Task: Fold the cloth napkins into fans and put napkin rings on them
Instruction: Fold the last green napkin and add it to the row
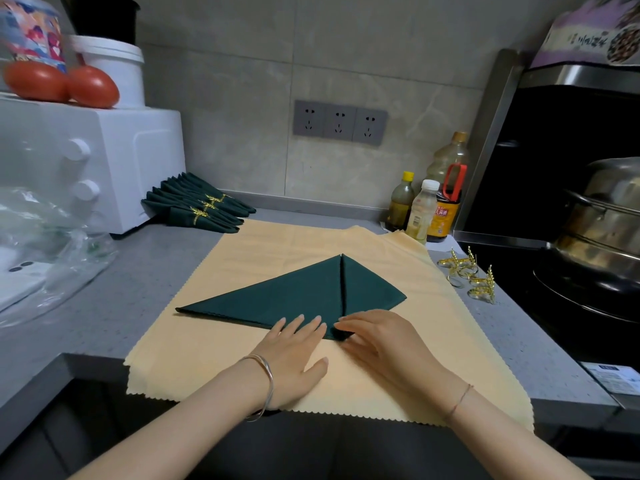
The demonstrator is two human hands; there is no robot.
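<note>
1. Green napkin (304,292): lies at centre frame as a flat triangle on the yellow cloth (207,341), a fold line running up to its apex.
2. Left hand (294,348): released, its straight fingers press the napkin's lower edge, likely to keep the layers from sliding.
3. Right hand (381,341): fingertips and thumb meet the napkin's near corner; pinching or only pressing cannot be told.
4. Finished fans (197,206): ringed and stacked at centre left, clear of the work.
5. Napkin rings (467,275): loose at right of the frame, within reach.

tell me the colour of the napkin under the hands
The napkin is dark green, clearest in the head view.
</note>
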